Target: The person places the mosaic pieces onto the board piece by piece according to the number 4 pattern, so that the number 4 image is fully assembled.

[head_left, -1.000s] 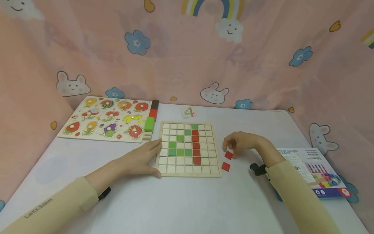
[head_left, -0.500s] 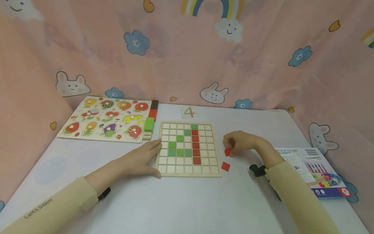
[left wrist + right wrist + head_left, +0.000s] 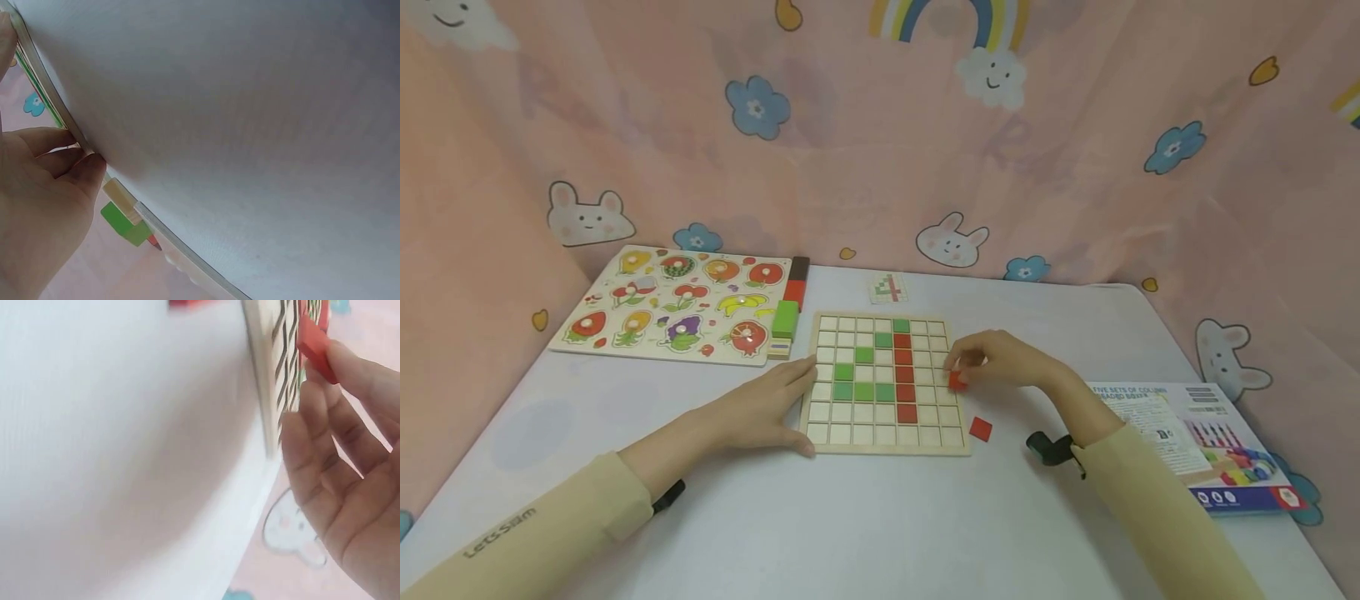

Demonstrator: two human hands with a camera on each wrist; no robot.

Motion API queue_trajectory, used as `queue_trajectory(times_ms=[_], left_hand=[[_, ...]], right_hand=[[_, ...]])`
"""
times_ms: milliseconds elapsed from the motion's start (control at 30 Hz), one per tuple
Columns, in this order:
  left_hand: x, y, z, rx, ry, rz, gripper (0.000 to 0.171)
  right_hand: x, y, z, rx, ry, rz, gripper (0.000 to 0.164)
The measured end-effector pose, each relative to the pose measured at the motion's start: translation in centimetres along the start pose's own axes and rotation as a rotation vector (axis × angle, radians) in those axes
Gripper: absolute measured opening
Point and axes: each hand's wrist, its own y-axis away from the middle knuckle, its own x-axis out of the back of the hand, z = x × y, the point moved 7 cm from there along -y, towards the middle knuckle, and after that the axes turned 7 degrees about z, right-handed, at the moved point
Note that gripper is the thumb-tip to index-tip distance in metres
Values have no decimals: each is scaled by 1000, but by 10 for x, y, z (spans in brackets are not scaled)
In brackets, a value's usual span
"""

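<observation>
A wooden grid board (image 3: 886, 434) lies mid-table, with several green and red square tiles set in its cells. My left hand (image 3: 758, 408) rests against the board's left edge, fingers fairly straight; the left wrist view shows its fingertips (image 3: 92, 164) touching that edge. Between thumb and fingers, my right hand (image 3: 1003, 358) pinches a red tile (image 3: 317, 349), held tilted over the board's right edge. Another red tile (image 3: 981, 429) lies on the white table just right of the board.
Behind the board lies a small pattern card (image 3: 888, 287). To the left are a fruit puzzle board (image 3: 700, 329) and a row of coloured blocks (image 3: 786, 318). A printed box (image 3: 1217, 442) sits at the right, and a pink patterned cloth (image 3: 850, 150) hangs behind.
My right hand has picked up the upper of the two loose red tiles and carried it left to the board's right edge. My left hand stays in place.
</observation>
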Motion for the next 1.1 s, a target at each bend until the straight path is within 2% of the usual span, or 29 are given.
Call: queue_trajectory(times_ms=[400,733,1100], left_hand=[[1,1,3,4,7,-4,115],[1,1,3,-3,-1,0,115],[1,1,4,-8,-4,6,115]], right_hand=[[-35,2,-45,108,-36,-52,14],[-58,3,-58,179,-70,-93,16],[-65,5,-68,168,-45,-97,12]])
